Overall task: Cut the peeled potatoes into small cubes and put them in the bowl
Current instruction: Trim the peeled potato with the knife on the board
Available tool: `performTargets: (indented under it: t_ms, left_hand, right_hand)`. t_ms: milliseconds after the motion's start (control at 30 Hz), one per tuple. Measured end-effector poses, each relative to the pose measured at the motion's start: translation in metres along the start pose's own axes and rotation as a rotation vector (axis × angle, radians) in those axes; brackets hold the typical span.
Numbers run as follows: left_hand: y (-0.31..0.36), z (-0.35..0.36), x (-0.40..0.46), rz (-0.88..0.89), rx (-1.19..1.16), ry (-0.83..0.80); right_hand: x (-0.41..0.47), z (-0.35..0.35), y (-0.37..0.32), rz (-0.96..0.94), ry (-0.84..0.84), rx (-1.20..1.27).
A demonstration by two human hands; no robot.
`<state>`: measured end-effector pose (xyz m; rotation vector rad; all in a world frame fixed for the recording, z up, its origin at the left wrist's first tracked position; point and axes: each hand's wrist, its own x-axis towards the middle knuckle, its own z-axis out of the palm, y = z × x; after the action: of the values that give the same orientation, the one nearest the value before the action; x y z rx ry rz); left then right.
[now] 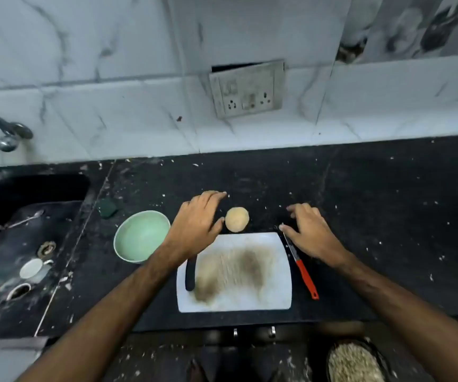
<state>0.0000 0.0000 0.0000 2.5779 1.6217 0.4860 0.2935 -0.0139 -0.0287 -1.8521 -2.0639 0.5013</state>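
Head view: both hands reach past the cutting board, nothing cut yet

Head view again, placed from the white cutting board: the peeled potato sits on the black counter just beyond the board's far edge; it looks roundish, with no clear long axis. The left hand hovers just left of it, fingers relaxed and holding nothing, thumb nearly touching, so it is the nearer hand. The right hand, fingers spread and empty, rests at the blade end of the red-handled knife along the board's right edge. The green bowl waits left of the board, apparently empty
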Motion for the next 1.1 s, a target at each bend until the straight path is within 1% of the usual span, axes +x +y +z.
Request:
performTargets:
  t_ms: [67, 167, 233, 333, 467, 633, 700, 733, 800, 867, 933, 1000, 1100]
  left_hand:
    - [-0.001, 0.015, 0.01, -0.026, -0.026, -0.07]
    - [-0.003, 0.04, 0.024, -0.092, -0.037, -0.218]
    - [-0.004, 0.054, 0.033, -0.127, -0.071, -0.28]
    - [-0.007, 0.07, 0.046, -0.146, -0.079, -0.371]
    - [-0.011, 0.088, 0.055, -0.167, -0.104, -0.466]
    - [-0.015, 0.105, 0.059, -0.218, -0.218, -0.441]
    - [-0.019, 0.112, 0.061, -0.233, -0.276, -0.429]
    - [-0.021, 0.115, 0.061, -0.237, -0.326, -0.415]
    - [-0.025, 0.122, 0.06, -0.234, -0.436, -0.348]
    - [-0.028, 0.13, 0.059, -0.216, -0.496, -0.253]
    - [-0.029, 0.139, 0.055, -0.184, -0.537, -0.163]
    - [-0.034, 0.147, 0.051, -0.161, -0.601, -0.096]
    - [-0.04, 0.155, 0.05, -0.124, -0.649, -0.047]
  right_hand:
    - [-0.004, 0.006, 0.011, 0.109, -0.056, 0.01]
    - [-0.016, 0.015, 0.032, 0.267, -0.3, -0.056]
    - [-0.022, 0.021, 0.042, 0.306, -0.398, -0.098]
    - [-0.029, 0.031, 0.051, 0.356, -0.413, -0.093]
    - [-0.029, 0.044, 0.059, 0.363, -0.371, -0.099]
    - [-0.023, 0.045, 0.065, 0.397, -0.379, -0.075]
    - [-0.019, 0.045, 0.067, 0.387, -0.329, -0.035]
    - [-0.016, 0.047, 0.068, 0.371, -0.286, 0.028]
    - [-0.008, 0.054, 0.064, 0.319, -0.19, 0.268]
    - [0.001, 0.065, 0.056, 0.255, -0.081, 0.549]
    - [0.011, 0.082, 0.05, 0.15, 0.036, 0.73]
    - [0.02, 0.1, 0.045, 0.076, 0.127, 0.799]
    - [0.023, 0.116, 0.047, 0.032, 0.214, 0.802]
